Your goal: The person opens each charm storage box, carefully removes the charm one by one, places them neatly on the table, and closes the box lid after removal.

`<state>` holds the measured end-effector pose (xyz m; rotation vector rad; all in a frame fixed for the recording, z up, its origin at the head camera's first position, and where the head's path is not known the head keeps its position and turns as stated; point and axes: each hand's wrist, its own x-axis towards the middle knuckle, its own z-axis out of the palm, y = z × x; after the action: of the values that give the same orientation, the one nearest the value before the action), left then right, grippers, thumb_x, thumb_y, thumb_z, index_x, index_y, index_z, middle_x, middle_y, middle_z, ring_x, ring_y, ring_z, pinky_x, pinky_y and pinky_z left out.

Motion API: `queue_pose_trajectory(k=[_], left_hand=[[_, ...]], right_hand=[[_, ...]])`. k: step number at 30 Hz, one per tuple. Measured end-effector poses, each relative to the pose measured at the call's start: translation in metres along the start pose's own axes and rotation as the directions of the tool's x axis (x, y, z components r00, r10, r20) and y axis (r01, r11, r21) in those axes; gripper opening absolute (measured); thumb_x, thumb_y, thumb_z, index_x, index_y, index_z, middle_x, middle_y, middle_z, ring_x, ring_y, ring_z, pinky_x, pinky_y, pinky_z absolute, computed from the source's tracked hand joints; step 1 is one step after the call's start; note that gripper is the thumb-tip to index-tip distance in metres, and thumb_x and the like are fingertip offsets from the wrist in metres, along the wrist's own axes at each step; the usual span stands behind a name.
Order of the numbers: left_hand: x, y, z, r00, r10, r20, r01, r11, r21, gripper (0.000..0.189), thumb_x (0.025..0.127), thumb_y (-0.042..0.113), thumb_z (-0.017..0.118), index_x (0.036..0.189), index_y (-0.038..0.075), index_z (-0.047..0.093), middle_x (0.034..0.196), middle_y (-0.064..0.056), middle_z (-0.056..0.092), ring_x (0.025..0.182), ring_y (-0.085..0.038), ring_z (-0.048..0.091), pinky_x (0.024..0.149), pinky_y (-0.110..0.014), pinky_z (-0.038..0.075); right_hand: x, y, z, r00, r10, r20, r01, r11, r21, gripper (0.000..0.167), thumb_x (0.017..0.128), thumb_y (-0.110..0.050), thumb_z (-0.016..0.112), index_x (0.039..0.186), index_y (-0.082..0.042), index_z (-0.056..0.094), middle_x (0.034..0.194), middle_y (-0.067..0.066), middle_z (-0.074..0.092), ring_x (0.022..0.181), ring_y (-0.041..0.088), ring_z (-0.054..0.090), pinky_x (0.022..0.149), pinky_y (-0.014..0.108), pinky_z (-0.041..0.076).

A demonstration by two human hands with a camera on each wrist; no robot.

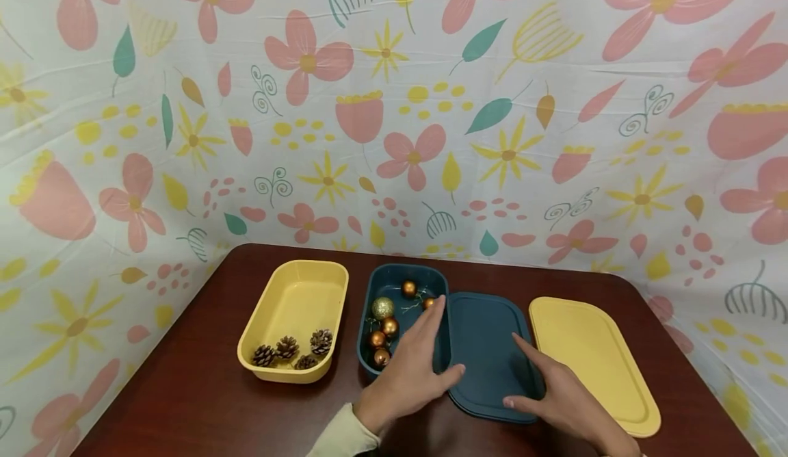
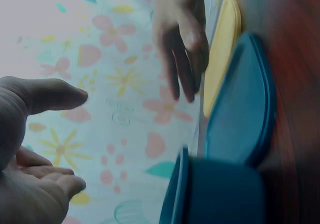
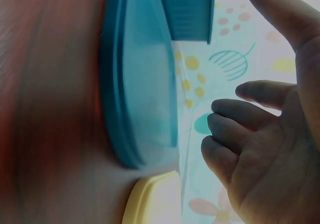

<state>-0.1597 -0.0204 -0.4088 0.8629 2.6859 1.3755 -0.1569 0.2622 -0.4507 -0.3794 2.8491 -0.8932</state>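
My left hand point(image 1: 409, 368) hovers over the right side of the dark blue container point(image 1: 406, 270), fingers extended and holding nothing. Inside that container lie a glittery gold bauble point(image 1: 382, 308) and several copper-coloured baubles point(image 1: 390, 326); part of the inside is hidden behind the hand. My right hand point(image 1: 563, 392) is above the right edge of the dark blue lid point(image 1: 486, 347), thumb and fingers spread apart, with nothing in its grasp. In the left wrist view the right hand point(image 2: 182, 39) hangs above the lids.
At the left stands a yellow container point(image 1: 301, 286) with several pine cones point(image 1: 286, 347) at its near end. A yellow lid point(image 1: 597, 361) lies to the right of the blue lid. The brown table point(image 1: 178, 382) meets a flowered cloth point(image 1: 382, 101) at its back and sides.
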Motion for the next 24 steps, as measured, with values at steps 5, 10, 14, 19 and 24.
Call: queue_pose_trajectory(k=[5, 10, 14, 19, 24], left_hand=[[-0.005, -0.016, -0.014, 0.999, -0.013, -0.052, 0.013, 1.0, 0.005, 0.092, 0.095, 0.032, 0.069, 0.163, 0.025, 0.008, 0.169, -0.004, 0.019, 0.154, -0.03, 0.027, 0.115, -0.058, 0.039], [-0.015, -0.039, -0.026, 0.991, -0.069, -0.114, 0.065, 0.997, -0.04, 0.092, 0.093, 0.032, 0.072, 0.163, 0.027, 0.013, 0.168, -0.004, 0.023, 0.153, -0.032, 0.03, 0.114, -0.059, 0.04], [-0.022, -0.057, -0.034, 0.976, -0.106, -0.193, 0.096, 0.994, -0.06, 0.094, 0.09, 0.039, 0.075, 0.162, 0.026, 0.017, 0.167, -0.005, 0.027, 0.151, -0.031, 0.034, 0.114, -0.057, 0.041], [-0.026, -0.072, -0.038, 0.957, -0.147, -0.248, 0.119, 0.985, -0.122, 0.095, 0.088, 0.042, 0.076, 0.162, 0.02, 0.021, 0.166, -0.01, 0.027, 0.148, -0.034, 0.039, 0.114, -0.05, 0.042], [-0.031, -0.08, -0.037, 0.936, -0.213, -0.282, 0.168, 0.97, -0.176, 0.096, 0.087, 0.038, 0.078, 0.161, 0.011, 0.023, 0.165, -0.016, 0.027, 0.146, -0.039, 0.041, 0.113, -0.051, 0.042]], right_hand=[[0.007, -0.01, 0.0, 1.0, -0.014, -0.009, 0.014, 1.0, -0.002, 0.105, 0.077, -0.054, 0.082, 0.158, -0.009, 0.032, 0.154, 0.026, 0.044, 0.134, 0.05, 0.049, 0.094, 0.06, 0.054], [0.014, -0.017, -0.001, 0.997, -0.072, -0.035, 0.071, 0.997, -0.032, 0.103, 0.077, -0.055, 0.081, 0.157, -0.01, 0.035, 0.154, 0.02, 0.047, 0.134, 0.047, 0.052, 0.095, 0.06, 0.053], [0.019, -0.022, 0.001, 0.993, -0.108, -0.054, 0.106, 0.994, -0.035, 0.1, 0.077, -0.054, 0.082, 0.157, -0.014, 0.037, 0.153, 0.016, 0.05, 0.133, 0.044, 0.054, 0.095, 0.059, 0.054], [0.023, -0.028, 0.004, 0.984, -0.164, -0.065, 0.163, 0.987, -0.012, 0.098, 0.078, -0.051, 0.082, 0.157, -0.015, 0.037, 0.153, 0.016, 0.051, 0.134, 0.044, 0.053, 0.096, 0.059, 0.053], [0.028, -0.035, 0.01, 0.984, -0.173, -0.05, 0.174, 0.985, 0.002, 0.097, 0.078, -0.052, 0.081, 0.157, -0.016, 0.037, 0.152, 0.014, 0.051, 0.135, 0.042, 0.053, 0.097, 0.057, 0.054]])
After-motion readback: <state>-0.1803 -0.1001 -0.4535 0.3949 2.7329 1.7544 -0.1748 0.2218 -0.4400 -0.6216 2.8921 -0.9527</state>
